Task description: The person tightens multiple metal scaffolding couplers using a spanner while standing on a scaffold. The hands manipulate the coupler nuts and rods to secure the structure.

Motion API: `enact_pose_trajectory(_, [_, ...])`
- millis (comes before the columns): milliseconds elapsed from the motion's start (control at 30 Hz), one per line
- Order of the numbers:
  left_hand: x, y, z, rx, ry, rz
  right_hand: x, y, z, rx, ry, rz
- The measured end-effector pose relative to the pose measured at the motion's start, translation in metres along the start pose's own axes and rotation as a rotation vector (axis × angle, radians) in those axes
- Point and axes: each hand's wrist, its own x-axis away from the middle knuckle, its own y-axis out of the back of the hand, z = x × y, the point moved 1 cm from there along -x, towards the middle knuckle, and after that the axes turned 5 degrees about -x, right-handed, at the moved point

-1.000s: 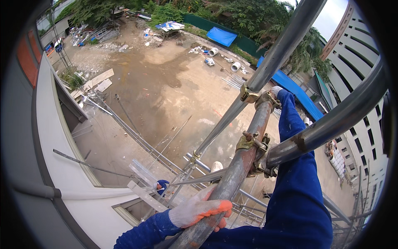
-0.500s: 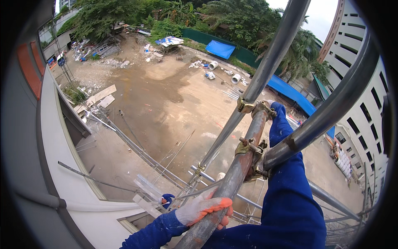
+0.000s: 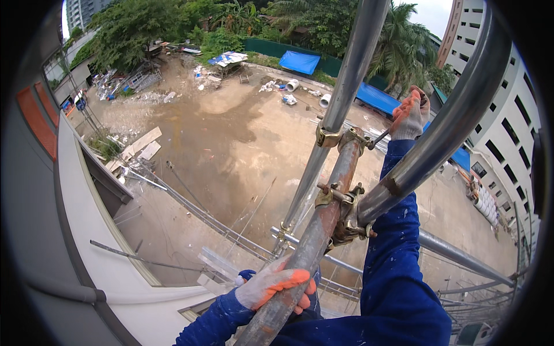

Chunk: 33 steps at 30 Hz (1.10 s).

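My left hand, in a white glove with orange palm coating, wraps round a rusty grey scaffold tube. Farther out, my right hand is raised in a matching glove, its fingers closed round a thin dark wrench. The wrench's far end meets the bolt of the upper coupler, near the tube's end. This coupler sits beside an upright pole. Lower down, a second coupler joins the rusty tube to a thick curved-looking tube, which passes over my right sleeve.
Far below lies a muddy yard with concrete pipes and blue tarps. A building wall stands close on the left. More scaffold tubes run beneath me. Below my left hand, part of another person in blue shows.
My right hand, mostly hidden behind the upper coupler before, has swung up and outward, bringing the wrench into sight. My left hand keeps its grip on the tube. The view has shifted slightly.
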Motion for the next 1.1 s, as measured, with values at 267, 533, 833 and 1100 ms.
enact_pose_trajectory(267, [0.0, 0.003, 0.002, 0.049, 0.007, 0.031, 0.034, 0.027, -0.012, -0.236, 0.176, 0.403])
enact_pose_trajectory(533, [-0.004, 0.003, 0.001, 0.021, -0.02, 0.05, 0.041, 0.009, -0.008, -0.237, 0.18, 0.217])
enact_pose_trajectory(833, [0.0, 0.006, 0.004, 0.056, 0.004, 0.041, -0.04, 0.001, -0.021, 0.255, -0.24, 0.283])
enact_pose_trajectory(1100, [-0.01, 0.004, 0.0, 0.026, -0.023, 0.065, -0.111, 0.061, -0.141, 0.713, -0.663, 0.288])
